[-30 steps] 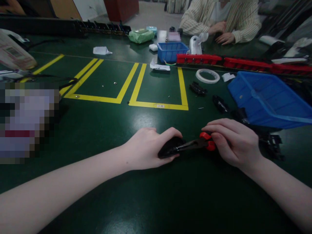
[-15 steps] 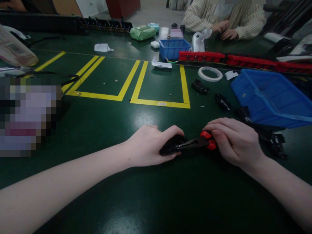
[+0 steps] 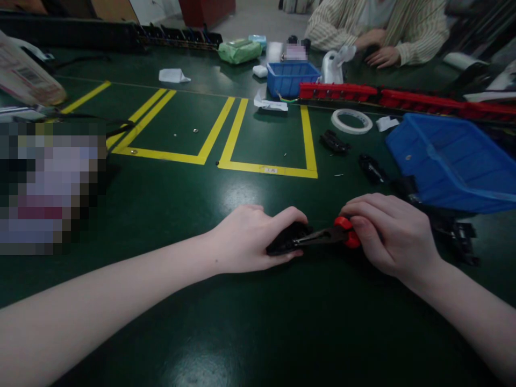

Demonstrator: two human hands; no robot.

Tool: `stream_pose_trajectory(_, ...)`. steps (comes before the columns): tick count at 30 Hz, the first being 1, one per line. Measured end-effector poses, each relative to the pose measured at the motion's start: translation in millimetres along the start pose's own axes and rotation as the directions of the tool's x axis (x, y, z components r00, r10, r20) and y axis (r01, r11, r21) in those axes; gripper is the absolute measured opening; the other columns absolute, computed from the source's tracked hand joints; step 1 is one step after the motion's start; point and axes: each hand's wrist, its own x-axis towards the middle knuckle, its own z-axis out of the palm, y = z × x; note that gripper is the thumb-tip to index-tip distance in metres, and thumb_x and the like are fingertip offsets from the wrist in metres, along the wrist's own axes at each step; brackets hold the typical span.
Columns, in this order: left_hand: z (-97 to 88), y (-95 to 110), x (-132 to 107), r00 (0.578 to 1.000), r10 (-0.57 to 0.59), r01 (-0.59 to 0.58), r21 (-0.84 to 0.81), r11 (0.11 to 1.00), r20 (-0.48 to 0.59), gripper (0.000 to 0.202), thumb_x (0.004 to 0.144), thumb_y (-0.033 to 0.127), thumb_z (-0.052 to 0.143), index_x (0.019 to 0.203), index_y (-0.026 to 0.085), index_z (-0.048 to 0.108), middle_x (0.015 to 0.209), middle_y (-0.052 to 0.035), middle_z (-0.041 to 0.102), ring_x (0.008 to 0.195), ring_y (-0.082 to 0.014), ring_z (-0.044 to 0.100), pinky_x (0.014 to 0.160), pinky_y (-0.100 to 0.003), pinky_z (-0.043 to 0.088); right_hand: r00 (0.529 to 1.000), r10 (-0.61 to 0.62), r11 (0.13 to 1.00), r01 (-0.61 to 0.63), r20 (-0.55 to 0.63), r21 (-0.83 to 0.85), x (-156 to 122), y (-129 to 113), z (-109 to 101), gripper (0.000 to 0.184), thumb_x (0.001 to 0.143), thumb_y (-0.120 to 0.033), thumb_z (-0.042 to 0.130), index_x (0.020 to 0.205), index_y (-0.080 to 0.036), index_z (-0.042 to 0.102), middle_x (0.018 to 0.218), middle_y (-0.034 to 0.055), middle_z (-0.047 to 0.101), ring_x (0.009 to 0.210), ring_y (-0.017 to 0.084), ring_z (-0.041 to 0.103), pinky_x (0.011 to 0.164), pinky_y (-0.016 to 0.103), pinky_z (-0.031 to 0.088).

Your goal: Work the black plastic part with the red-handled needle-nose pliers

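Note:
My left hand (image 3: 250, 239) is wrapped round a black plastic part (image 3: 285, 239), thumb above and fingers below. In my right hand (image 3: 393, 234) are needle-nose pliers (image 3: 328, 234) with red grips, pointing left. The tips of the pliers touch the right end of the black part; whether they pinch something small there I cannot make out. Much of the part is covered by my left hand, and the rear of the handles is hidden in my right palm. Similar black parts (image 3: 371, 169) lie beyond and beside my right hand.
A large blue bin (image 3: 455, 161) stands at the right, a smaller blue bin (image 3: 292, 78) farther back. A roll of white tape (image 3: 351, 122), red strips (image 3: 338, 91) and yellow tape outlines (image 3: 270, 170) are on the green table. Across it sits a person in a striped shirt (image 3: 334, 24).
The whole view has shifted slightly, so things appear a little farther right. Both hands keep their hold, with the pliers still against the black part.

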Motion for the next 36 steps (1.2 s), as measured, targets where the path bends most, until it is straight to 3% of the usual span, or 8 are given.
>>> stream_pose_trajectory(4,0.1,0.1,0.7,1.0,0.008,-0.008,-0.012,1.0,0.003,0.037,0.089,0.038,0.056,0.119,0.02,0.045,0.085,0.0023,0.069,0.06,-0.0134,0.062,0.058,-0.023,0.043,1.0,0.005,0.999,-0.006,-0.017,-0.043,-0.3,0.6,0.2,0.018,0.09,-0.02,0.044,0.08,-0.015,0.059,0.077,0.0077,0.066,0.069,0.019,0.06,0.058,0.034,0.043)
stream_pose_trajectory(9,0.4,0.8,0.8,1.0,-0.005,0.004,0.019,1.0,0.002,0.037,0.089,0.042,0.054,0.119,0.021,0.045,0.084,0.0018,0.069,0.059,-0.0143,0.062,0.057,-0.024,0.043,0.997,-0.045,0.992,0.037,-0.063,-0.121,-2.1,6.2,1.0,0.016,0.09,-0.021,0.044,0.083,-0.019,0.059,0.078,0.0053,0.069,0.08,0.024,0.062,0.088,0.049,0.042)
stream_pose_trajectory(13,-0.2,0.7,0.6,1.0,-0.006,0.005,0.026,1.0,0.014,0.038,0.09,0.043,0.054,0.119,0.021,0.045,0.082,0.002,0.068,0.059,-0.014,0.062,0.058,-0.024,0.043,0.992,-0.059,0.988,0.042,-0.108,-0.147,-4.1,10.1,1.1,0.015,0.087,-0.02,0.045,0.084,-0.021,0.059,0.079,0.0042,0.07,0.09,0.027,0.063,0.098,0.054,0.036)
stream_pose_trajectory(24,0.9,1.5,1.7,1.0,-0.023,0.023,0.026,0.999,0.011,0.038,0.089,0.045,0.053,0.119,0.021,0.045,0.08,0.0013,0.068,0.059,-0.0148,0.062,0.056,-0.024,0.042,0.995,-0.022,0.994,0.012,-0.094,-0.107,-5.3,7.6,2.6,0.015,0.086,-0.021,0.045,0.086,-0.024,0.06,0.087,0.0037,0.07,0.099,0.028,0.062,0.1,0.057,0.035)
stream_pose_trajectory(36,1.1,-0.9,-0.7,1.0,0.025,-0.025,0.05,0.998,-0.01,0.036,0.088,0.035,0.055,0.119,0.021,0.044,0.083,0.002,0.069,0.058,-0.0138,0.061,0.057,-0.024,0.043,0.995,-0.007,0.998,0.001,-0.097,-0.07,-6.7,10.9,1.8,0.014,0.088,-0.019,0.047,0.09,-0.021,0.06,0.085,0.0062,0.067,0.079,0.023,0.062,0.091,0.052,0.042)
